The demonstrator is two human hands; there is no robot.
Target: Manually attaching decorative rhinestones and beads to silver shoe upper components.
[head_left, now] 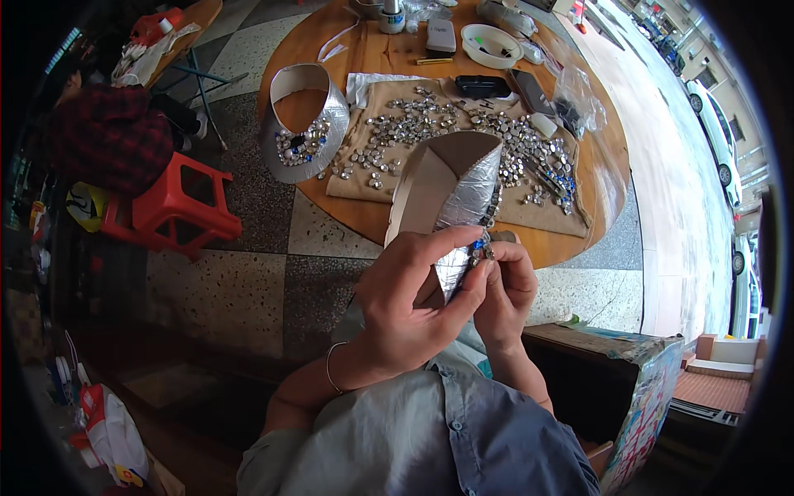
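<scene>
A neck-shaped form [470, 194], grey-beige inside and covered in silver foil outside, stands tilted in front of me over the table's near edge. My left hand [405, 285] is closed on it, thumb and index finger pinching by a row of clear and blue rhinestones [478, 245] along the foil. My right hand [507, 285] is closed too, its fingertips pinched at the same rhinestones. Whether it grips one single stone is hidden. A second foil-covered form [327, 103], set with clear, blue and dark stones, stands at the table's left. Loose rhinestones [411, 124] lie scattered beyond my hands.
Under the stones a brown cloth [356, 186] covers part of the round wooden table [294, 45]. Tweezers [542, 178], a phone [532, 91], a black case [482, 87] and a white bowl [491, 45] lie there. A person [112, 132] sits left on a red stool [186, 202].
</scene>
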